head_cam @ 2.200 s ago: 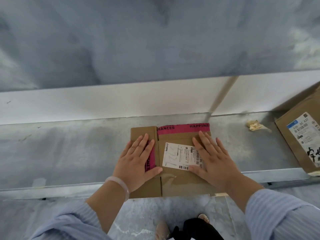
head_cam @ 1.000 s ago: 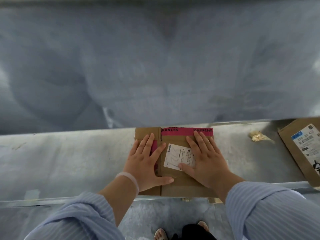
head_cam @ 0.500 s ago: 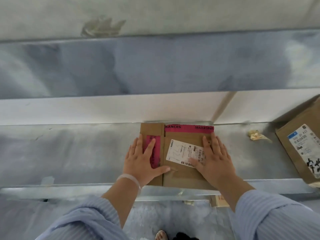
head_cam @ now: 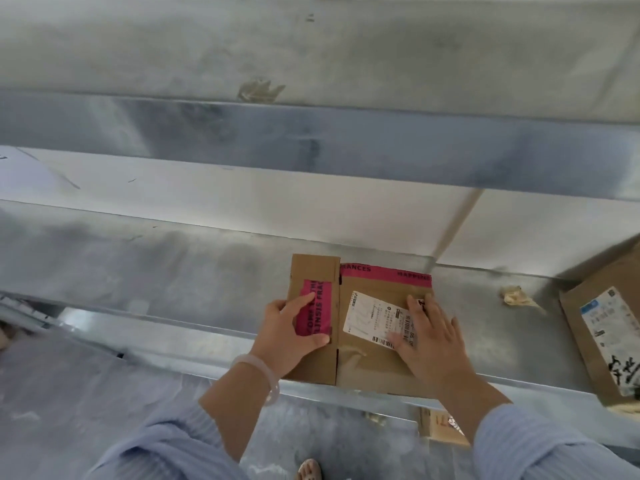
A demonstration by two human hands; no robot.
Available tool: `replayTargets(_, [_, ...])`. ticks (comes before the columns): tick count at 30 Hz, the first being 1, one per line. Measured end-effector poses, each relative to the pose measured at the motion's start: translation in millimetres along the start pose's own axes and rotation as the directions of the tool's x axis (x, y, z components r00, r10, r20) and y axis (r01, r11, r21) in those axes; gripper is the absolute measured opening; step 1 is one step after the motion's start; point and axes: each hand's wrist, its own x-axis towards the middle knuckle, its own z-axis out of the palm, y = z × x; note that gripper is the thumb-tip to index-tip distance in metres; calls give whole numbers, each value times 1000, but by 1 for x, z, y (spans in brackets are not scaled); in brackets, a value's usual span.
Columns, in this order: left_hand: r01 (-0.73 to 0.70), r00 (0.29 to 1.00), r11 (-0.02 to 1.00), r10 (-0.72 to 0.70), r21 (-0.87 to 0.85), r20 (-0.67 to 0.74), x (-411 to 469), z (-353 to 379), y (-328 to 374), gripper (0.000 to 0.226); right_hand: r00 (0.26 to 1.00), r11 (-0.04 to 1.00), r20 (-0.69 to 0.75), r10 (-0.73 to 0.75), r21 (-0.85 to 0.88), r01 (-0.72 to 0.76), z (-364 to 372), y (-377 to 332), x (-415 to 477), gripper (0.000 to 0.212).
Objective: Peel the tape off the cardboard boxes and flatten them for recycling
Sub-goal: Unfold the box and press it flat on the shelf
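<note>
Now pinned flat: flattened cardboard box (head_cam: 370, 374) on the metal shelf (head_cam: 173, 265)

Lies flat on the shelf, reaching to its front lip. Grips the narrow left panel with the left hand (head_cam: 287, 330): thumb and 1 finger lying on a pink tape patch (head_cam: 322, 306), other fingers curled round the panel's left edge. Presses down on the wide panel with the right hand (head_cam: 429, 341), fingers straight and spread, covering the right end of the white shipping label (head_cam: 367, 313). Carries a 2nd pink tape strip (head_cam: 381, 273) along the far edge of the wide panel, and glossy clear tape (head_cam: 353, 356) just below the label. Wears a pale bangle (head_cam: 263, 372) on the left wrist and blue striped sleeves on both arms. Further right on the same shelf, well apart: a crumpled tape scrap (head_cam: 516, 296), then a 2nd cardboard box (head_cam: 620, 275) with its own label, cut off by the frame.
</note>
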Motion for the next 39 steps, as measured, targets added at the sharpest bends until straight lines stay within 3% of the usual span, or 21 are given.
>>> replayTargets(5, [49, 998, 999, -48, 10, -40, -15, -14, -7, 75, 992, 993, 45, -115, 23, 114, -3, -11, -3, 81])
replayTargets(15, [100, 961, 973, -148, -207, -232, -69, -102, -65, 72, 938, 938, 33, -346, 33, 345, -3, -93, -15, 81])
replayTargets(22, [76, 926, 946, -184, -314, -331, -105, -204, -143, 70, 890, 890, 8, -455, 24, 455, 17, -229, -12, 81])
replayTargets(26, [93, 918, 949, -198, -301, -344, -125, -278, -200, 71, 872, 871, -6, -489, 38, 489, 48, -323, -22, 100])
replayTargets(30, [120, 914, 949, -220, -291, -341, -133, -347, -251, 71, 846, 845, -27, -532, 32, 533, 68, -408, -23, 100])
replayTargets(39, [145, 931, 961, -213, -234, -295, -91, -454, -324, 69, 818, 818, 3, -575, -45, 574, 95, -527, 15, 96])
